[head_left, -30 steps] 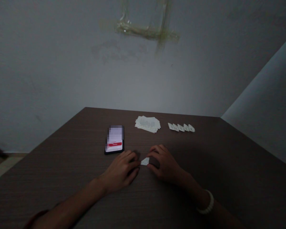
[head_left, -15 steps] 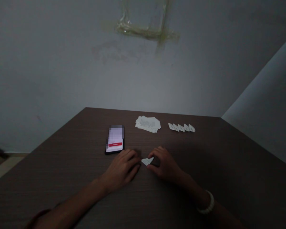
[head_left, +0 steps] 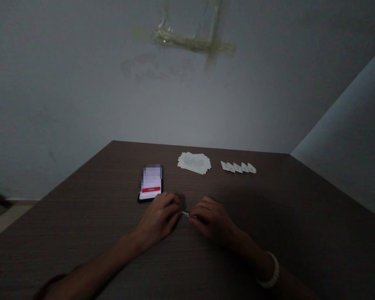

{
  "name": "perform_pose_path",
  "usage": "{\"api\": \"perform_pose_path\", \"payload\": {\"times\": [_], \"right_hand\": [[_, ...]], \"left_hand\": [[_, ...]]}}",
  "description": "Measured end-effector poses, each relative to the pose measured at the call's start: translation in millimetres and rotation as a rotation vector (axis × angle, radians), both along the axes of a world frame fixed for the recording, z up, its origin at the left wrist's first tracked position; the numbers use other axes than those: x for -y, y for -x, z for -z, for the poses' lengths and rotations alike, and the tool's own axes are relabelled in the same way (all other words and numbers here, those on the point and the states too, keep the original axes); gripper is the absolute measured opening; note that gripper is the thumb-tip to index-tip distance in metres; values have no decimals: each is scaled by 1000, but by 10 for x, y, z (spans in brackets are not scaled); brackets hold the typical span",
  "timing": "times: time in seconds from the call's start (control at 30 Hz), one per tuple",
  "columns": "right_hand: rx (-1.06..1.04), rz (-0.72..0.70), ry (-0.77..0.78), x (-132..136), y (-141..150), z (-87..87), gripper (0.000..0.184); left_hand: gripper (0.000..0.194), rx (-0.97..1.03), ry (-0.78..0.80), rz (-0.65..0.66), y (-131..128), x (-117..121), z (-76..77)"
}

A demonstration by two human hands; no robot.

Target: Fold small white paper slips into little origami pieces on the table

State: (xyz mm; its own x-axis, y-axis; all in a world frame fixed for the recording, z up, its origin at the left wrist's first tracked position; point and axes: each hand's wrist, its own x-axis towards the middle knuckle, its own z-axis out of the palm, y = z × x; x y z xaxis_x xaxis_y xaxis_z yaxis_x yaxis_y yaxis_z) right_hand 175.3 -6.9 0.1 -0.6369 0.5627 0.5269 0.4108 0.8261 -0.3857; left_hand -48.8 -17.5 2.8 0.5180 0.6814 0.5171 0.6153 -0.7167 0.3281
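Observation:
My left hand (head_left: 160, 217) and my right hand (head_left: 211, 220) rest on the dark wooden table (head_left: 96, 216), fingertips facing each other. Between them lies a small folded piece of white paper (head_left: 185, 214), now mostly covered, with only a thin edge showing. Both hands press down on it with curled fingers. A white bracelet (head_left: 270, 275) sits on my right wrist.
A phone (head_left: 151, 183) with a lit screen lies just beyond my left hand. Farther back are a loose stack of small paper slips (head_left: 194, 162) and a row of several folded paper pieces (head_left: 238, 167). A wall with old tape marks (head_left: 190, 37) stands behind the table.
The folded paper, seen as a small triangle between my fingers earlier, has been flattened and is now almost hidden. My right hand has moved left over it.

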Motion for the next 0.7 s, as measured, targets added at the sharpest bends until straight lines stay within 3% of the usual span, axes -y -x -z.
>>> {"api": "perform_pose_path", "payload": {"times": [0.17,0.3,0.53,0.7], "right_hand": [[-91,108,143,19,12,13,8],[-111,106,241,29,36,4,9],[-111,80,267,28,59,9,5],[-90,91,286,38,59,10,10]], "left_hand": [[13,-8,-72,12,10,-3,-19],[14,-42,-104,27,7,-10,-7],[13,-2,-119,95,7,5,-4],[13,47,-34,106,-31,20,-40]]}}
